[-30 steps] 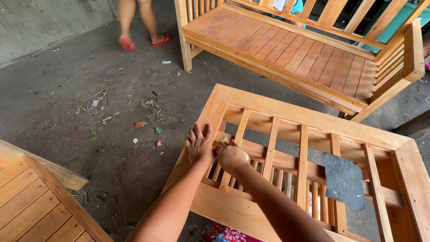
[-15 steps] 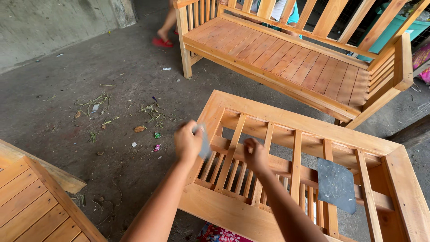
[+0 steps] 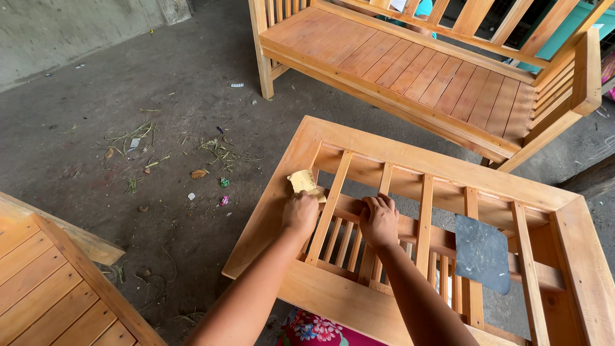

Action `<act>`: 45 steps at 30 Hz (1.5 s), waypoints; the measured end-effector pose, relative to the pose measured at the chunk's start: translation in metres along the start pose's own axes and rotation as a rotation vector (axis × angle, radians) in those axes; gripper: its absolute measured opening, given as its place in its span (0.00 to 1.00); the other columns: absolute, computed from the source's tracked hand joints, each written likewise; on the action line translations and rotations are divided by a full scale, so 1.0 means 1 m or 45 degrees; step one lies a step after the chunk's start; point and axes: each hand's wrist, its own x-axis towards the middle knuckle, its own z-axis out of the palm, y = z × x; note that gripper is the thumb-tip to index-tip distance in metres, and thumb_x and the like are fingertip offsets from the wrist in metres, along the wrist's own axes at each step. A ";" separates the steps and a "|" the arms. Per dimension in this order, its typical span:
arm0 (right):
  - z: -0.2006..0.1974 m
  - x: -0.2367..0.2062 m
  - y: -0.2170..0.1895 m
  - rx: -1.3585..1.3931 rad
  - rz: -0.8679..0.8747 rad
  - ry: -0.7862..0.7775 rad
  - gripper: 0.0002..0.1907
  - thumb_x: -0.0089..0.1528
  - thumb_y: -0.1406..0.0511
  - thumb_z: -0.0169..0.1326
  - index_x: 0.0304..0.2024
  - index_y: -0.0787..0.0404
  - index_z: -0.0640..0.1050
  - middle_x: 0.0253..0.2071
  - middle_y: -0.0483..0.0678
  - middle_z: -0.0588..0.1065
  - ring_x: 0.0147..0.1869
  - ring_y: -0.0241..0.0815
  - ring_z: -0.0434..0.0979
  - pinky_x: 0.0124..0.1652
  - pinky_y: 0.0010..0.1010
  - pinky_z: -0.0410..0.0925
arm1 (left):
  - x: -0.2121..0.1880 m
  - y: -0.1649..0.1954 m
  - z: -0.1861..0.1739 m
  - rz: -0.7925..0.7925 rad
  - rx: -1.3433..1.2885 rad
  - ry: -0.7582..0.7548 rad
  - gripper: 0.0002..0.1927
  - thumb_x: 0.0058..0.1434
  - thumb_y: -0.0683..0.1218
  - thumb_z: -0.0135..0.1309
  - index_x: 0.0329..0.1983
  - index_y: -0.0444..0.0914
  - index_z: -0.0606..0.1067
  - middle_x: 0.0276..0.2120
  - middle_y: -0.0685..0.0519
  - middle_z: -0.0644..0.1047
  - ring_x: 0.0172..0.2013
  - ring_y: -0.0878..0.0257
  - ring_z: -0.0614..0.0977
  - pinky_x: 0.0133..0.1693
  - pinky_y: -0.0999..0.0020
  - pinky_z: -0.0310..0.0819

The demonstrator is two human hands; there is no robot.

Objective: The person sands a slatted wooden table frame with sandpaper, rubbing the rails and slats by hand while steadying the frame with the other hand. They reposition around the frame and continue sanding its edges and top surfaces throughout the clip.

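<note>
A light wooden slatted frame lies flat in front of me. My left hand grips a folded tan piece of sandpaper and presses it against the left end of the frame, beside the first slat. My right hand rests on a lower crossbar between two slats, fingers curled over the wood. A dark grey sheet of sandpaper lies loose on the slats to the right of my right hand.
A wooden bench with a slatted seat stands beyond the frame. Another slatted wooden piece sits at the lower left. The concrete floor carries scattered litter and dry stalks. Patterned pink cloth shows under the frame.
My left hand has come back down with the sandpaper to the frame's left end. My right hand has shifted slightly along the crossbar. The person near the bench is out of view.
</note>
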 end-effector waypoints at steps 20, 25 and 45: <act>0.004 0.000 0.003 -0.058 0.000 -0.060 0.17 0.61 0.66 0.47 0.51 0.58 0.78 0.55 0.52 0.76 0.70 0.57 0.63 0.62 0.51 0.59 | 0.054 -0.001 0.025 -0.404 -0.452 -0.296 0.18 0.70 0.42 0.36 0.42 0.31 0.78 0.44 0.37 0.81 0.42 0.48 0.85 0.44 0.54 0.82; 0.004 0.000 0.001 -0.042 0.067 -0.062 0.16 0.60 0.66 0.48 0.50 0.56 0.79 0.55 0.50 0.77 0.72 0.55 0.63 0.63 0.50 0.59 | 0.052 0.023 0.033 -0.418 -0.370 -0.248 0.19 0.70 0.43 0.36 0.43 0.30 0.78 0.45 0.37 0.81 0.43 0.47 0.85 0.44 0.54 0.82; 0.000 0.002 0.001 -0.032 0.025 -0.055 0.15 0.60 0.66 0.48 0.49 0.57 0.78 0.53 0.51 0.76 0.70 0.55 0.63 0.63 0.50 0.59 | 0.047 0.006 0.027 -0.491 -0.540 -0.299 0.19 0.68 0.45 0.38 0.43 0.32 0.80 0.44 0.38 0.83 0.44 0.48 0.85 0.46 0.54 0.80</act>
